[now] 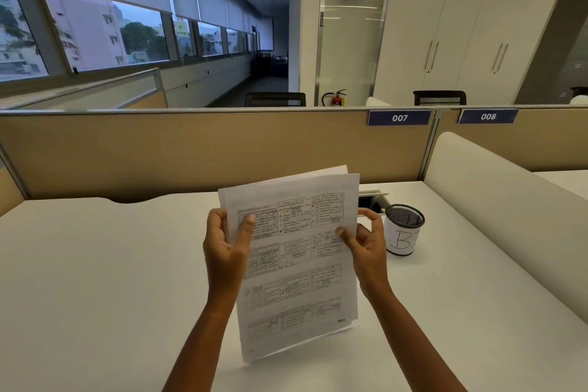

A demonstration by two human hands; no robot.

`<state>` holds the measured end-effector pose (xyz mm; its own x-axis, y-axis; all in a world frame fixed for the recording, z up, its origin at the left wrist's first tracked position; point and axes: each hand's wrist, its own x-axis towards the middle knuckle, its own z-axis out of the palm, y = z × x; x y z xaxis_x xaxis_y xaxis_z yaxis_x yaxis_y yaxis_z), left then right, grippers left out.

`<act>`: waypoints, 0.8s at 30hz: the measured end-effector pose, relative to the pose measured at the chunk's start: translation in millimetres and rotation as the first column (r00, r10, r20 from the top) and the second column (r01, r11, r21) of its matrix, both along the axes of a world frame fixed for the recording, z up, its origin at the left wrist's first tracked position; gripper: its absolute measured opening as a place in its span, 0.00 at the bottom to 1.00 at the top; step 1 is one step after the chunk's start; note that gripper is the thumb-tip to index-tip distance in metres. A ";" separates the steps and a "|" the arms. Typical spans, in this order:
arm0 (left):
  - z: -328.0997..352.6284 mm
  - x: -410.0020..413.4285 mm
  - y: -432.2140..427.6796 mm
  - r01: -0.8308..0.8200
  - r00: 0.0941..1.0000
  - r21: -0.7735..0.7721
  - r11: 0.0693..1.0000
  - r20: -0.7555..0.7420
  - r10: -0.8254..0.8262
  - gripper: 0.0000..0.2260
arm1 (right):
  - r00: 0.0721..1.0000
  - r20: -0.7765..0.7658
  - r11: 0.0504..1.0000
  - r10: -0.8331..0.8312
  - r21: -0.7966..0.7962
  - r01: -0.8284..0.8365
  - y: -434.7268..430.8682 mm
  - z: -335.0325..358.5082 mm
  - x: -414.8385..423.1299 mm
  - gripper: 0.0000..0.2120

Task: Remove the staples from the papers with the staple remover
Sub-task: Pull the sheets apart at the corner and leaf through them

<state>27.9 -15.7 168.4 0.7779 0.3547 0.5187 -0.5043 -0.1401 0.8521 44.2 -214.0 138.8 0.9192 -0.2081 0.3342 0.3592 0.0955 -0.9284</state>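
Observation:
A small stack of printed papers with tables of text is held upright above the white desk, its lower edge close to the desktop. My left hand grips the stack's left edge, thumb on the front page. My right hand pinches the right edge near the top. The sheets fan apart slightly at the upper corners. I see no staple and no staple remover in view.
A black mesh pen cup wrapped in white paper marked "B" stands just right of my right hand. Behind it is an open cable hatch in the desk. A tan partition backs the desk, and a rounded white divider runs along the right.

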 end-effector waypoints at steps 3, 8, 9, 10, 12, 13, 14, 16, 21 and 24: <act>8.7 0.7 1.6 0.125 0.991 -0.061 0.990 0.044 -0.123 0.20 | 0.999 0.042 0.999 0.012 0.033 -0.014 -3.3 2.4 -0.8 0.19; 0.6 0.8 4.4 0.168 0.986 -0.074 0.983 -0.005 -0.169 0.21 | 0.999 0.020 0.983 0.047 -0.179 -0.043 -0.6 -5.7 -3.1 0.10; -2.7 1.2 3.7 0.148 0.989 -0.062 0.987 -0.012 -0.149 0.17 | 1.000 0.009 0.987 0.018 -0.162 -0.017 -0.1 -8.3 -3.3 0.10; -4.8 1.4 3.3 0.140 0.990 -0.056 0.989 -0.013 -0.141 0.14 | 1.000 0.009 0.991 -0.007 -0.136 0.008 -0.1 -10.1 -3.4 0.10; -4.0 0.7 3.4 0.179 0.984 -0.065 0.982 -0.013 -0.180 0.11 | 0.998 0.025 0.994 -0.049 -0.093 0.051 -1.3 -8.9 -3.5 0.09; -2.2 0.9 4.7 0.205 0.978 -0.076 0.976 -0.015 -0.207 0.10 | 0.998 0.036 0.995 -0.060 -0.080 0.062 -1.5 -6.2 -3.2 0.09; -0.3 1.0 6.6 0.227 0.973 -0.080 0.970 -0.022 -0.230 0.09 | 0.997 0.045 0.995 -0.065 -0.066 0.068 -1.1 -3.2 -3.2 0.09; 2.8 2.2 10.5 0.262 0.963 -0.061 0.963 -0.046 -0.265 0.06 | 0.995 0.066 0.997 -0.075 -0.016 0.077 0.4 4.6 -3.1 0.09; -17.0 1.7 14.2 0.336 0.911 -0.085 0.938 -0.223 -0.346 0.15 | 0.998 0.056 1.000 0.017 0.023 -0.018 3.6 8.6 -7.1 0.08; -42.3 -0.2 15.4 0.369 0.871 -0.127 0.921 -0.299 -0.390 0.31 | 0.980 -0.128 0.970 0.154 -0.167 -0.174 3.3 -10.0 -9.7 0.12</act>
<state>27.6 -0.2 126.1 0.9769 0.0233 0.2126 -0.2137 0.0680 0.9745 34.6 -210.8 128.9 0.9699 0.0016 0.2436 0.2435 -0.0244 -0.9696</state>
